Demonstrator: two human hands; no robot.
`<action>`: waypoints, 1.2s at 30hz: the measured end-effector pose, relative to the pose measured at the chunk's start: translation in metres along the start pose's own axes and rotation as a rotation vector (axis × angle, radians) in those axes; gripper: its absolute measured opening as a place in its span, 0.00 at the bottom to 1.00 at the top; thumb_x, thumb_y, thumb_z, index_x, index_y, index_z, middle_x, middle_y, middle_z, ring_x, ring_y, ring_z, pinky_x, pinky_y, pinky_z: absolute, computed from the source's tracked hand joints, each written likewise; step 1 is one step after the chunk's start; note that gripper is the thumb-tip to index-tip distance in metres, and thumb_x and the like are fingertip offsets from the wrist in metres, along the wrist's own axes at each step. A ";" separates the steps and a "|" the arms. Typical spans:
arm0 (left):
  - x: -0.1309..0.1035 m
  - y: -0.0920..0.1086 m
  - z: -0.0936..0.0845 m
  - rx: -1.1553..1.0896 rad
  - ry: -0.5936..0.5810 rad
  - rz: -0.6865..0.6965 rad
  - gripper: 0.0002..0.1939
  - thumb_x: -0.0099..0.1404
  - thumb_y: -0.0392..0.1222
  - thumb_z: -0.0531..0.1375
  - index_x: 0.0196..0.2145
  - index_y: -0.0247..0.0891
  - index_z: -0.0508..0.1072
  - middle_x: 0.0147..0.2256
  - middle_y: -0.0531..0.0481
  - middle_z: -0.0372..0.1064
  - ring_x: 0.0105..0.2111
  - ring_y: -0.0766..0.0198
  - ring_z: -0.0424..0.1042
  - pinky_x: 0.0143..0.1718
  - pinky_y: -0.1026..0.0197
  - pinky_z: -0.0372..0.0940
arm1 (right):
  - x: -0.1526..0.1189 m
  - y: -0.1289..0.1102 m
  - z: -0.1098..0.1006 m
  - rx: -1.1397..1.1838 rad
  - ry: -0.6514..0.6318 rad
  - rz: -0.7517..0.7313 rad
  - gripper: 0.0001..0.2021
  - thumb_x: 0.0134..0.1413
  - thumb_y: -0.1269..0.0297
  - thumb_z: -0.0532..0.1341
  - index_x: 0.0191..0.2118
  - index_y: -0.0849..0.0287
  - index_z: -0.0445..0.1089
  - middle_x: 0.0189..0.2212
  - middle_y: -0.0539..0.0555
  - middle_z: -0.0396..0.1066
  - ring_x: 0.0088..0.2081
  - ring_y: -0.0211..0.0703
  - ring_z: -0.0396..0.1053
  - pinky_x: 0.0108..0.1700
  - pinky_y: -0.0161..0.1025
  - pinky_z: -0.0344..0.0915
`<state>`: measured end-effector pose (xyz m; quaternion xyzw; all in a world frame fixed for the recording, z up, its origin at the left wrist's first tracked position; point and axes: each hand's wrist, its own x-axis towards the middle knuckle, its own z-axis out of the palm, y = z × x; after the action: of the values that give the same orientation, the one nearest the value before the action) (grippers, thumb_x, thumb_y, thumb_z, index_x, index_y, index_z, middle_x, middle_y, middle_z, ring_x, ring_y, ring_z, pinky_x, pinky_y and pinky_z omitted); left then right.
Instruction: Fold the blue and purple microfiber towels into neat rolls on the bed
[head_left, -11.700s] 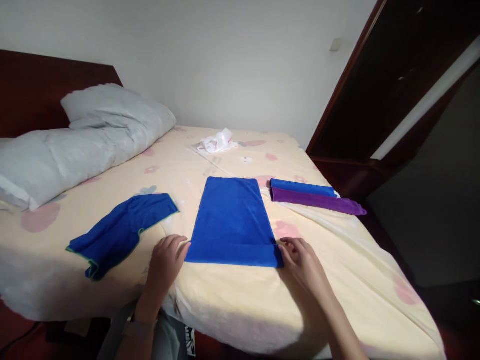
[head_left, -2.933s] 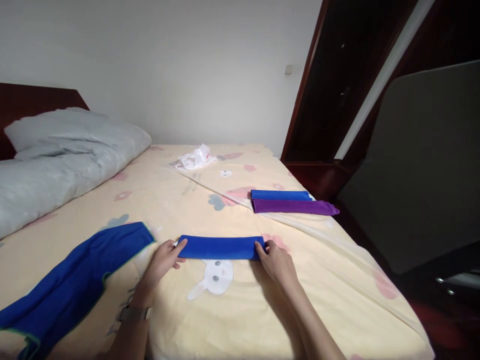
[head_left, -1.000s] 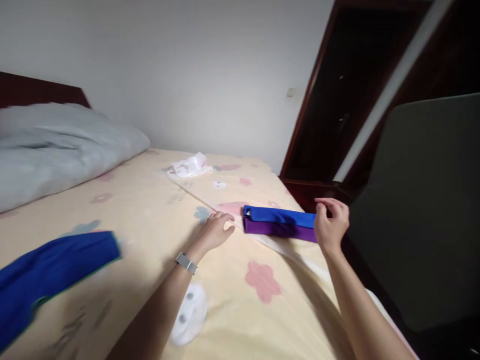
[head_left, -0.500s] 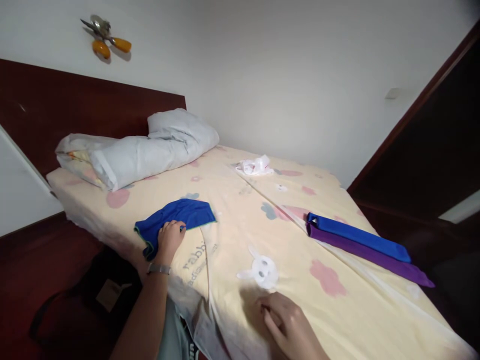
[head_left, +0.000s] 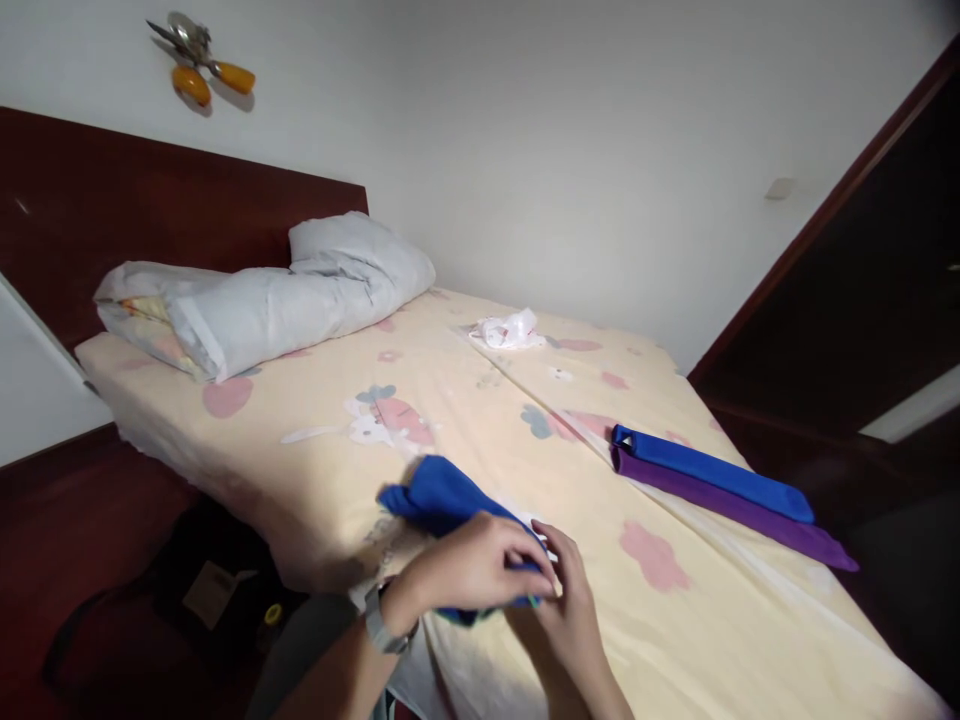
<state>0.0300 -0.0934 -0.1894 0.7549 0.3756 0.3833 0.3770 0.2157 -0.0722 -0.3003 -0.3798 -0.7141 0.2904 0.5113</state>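
Observation:
A blue cloth (head_left: 442, 492) with green edging is bunched over the near part of the bed. My left hand (head_left: 484, 562), with a grey watch strap at the wrist, is closed on the cloth from above. My right hand (head_left: 571, 590) meets it at the cloth's right end, fingers curled around the edge there. The fingertips of both hands nearly touch, and part of the cloth is hidden beneath them. To the right, a rolled or folded blue cloth (head_left: 712, 475) lies alongside a purple one (head_left: 727, 508).
A cream patterned sheet (head_left: 480, 420) covers the bed. Towards the headboard (head_left: 180, 185) lies a folded pale quilt (head_left: 277, 305). A crumpled white plastic bag (head_left: 508, 330) rests near the wall. On the floor at lower left is a dark bag (head_left: 187, 560).
My left hand has brought the blue cloth right and nearer, uncovering the sheet's printed rabbit. My right hand has moved up to its edge. The view has shifted slightly.

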 end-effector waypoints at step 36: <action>0.029 0.007 -0.003 -0.151 0.100 -0.124 0.24 0.45 0.50 0.76 0.40 0.38 0.82 0.38 0.48 0.71 0.22 0.74 0.58 0.22 0.68 0.55 | 0.014 -0.077 -0.068 0.301 0.255 0.295 0.15 0.62 0.47 0.59 0.38 0.54 0.64 0.23 0.44 0.58 0.23 0.36 0.55 0.24 0.31 0.57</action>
<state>0.0413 -0.0705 -0.1732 0.6794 0.4101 0.4237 0.4367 0.2590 -0.1002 -0.2097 -0.4332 -0.5290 0.4150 0.6002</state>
